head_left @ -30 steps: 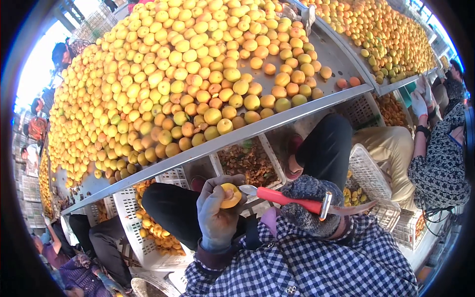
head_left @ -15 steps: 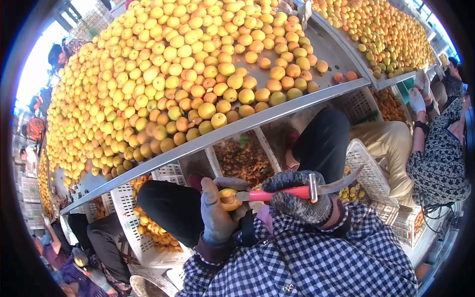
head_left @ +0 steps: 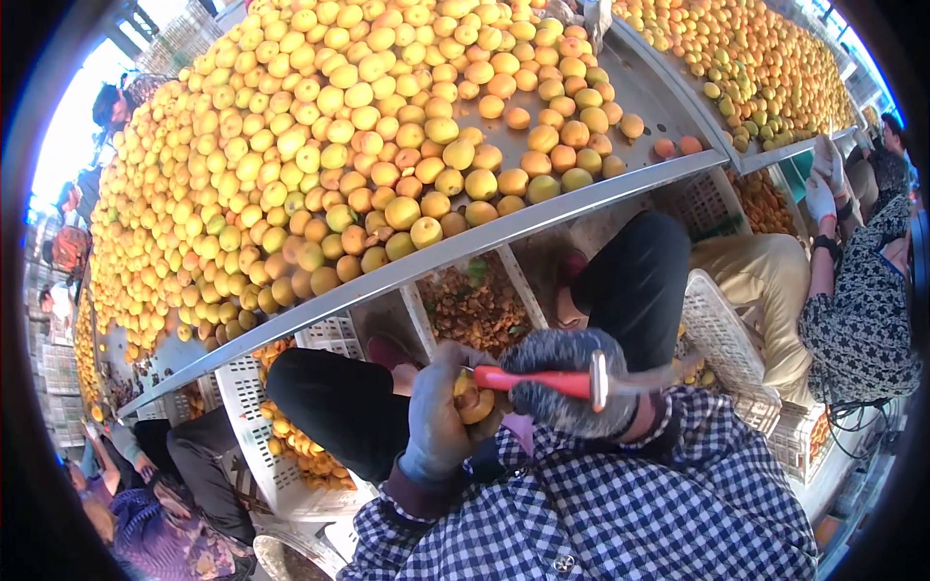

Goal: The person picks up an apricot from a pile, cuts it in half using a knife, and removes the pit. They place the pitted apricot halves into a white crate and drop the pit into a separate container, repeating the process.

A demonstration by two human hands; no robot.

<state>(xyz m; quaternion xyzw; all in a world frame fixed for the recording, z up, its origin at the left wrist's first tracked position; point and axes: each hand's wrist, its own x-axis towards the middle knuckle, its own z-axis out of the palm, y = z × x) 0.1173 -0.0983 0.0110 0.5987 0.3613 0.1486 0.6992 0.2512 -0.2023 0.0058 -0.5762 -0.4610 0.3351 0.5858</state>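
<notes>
In my gloved left hand sits a yellow apricot, cut open, with the fingers closed around it. My right hand, in a dark grey knit glove, grips the red handle of a knife. The handle's narrow end reaches the upper side of the apricot, where my left fingers partly hide the contact. A curved blade, smeared by motion, sticks out of the metal collar on the far side of my right hand. Both hands are above my lap.
A metal-edged table heaped with apricots spans the front. Beneath it is a crate of brownish scraps. A white crate of fruit stands by my left leg, another crate by my right. Co-workers sit at both sides.
The narrow end of the knife has moved left and up over the apricot. My left hand has tilted and closed further round the fruit. The curved blade has swung slightly down.
</notes>
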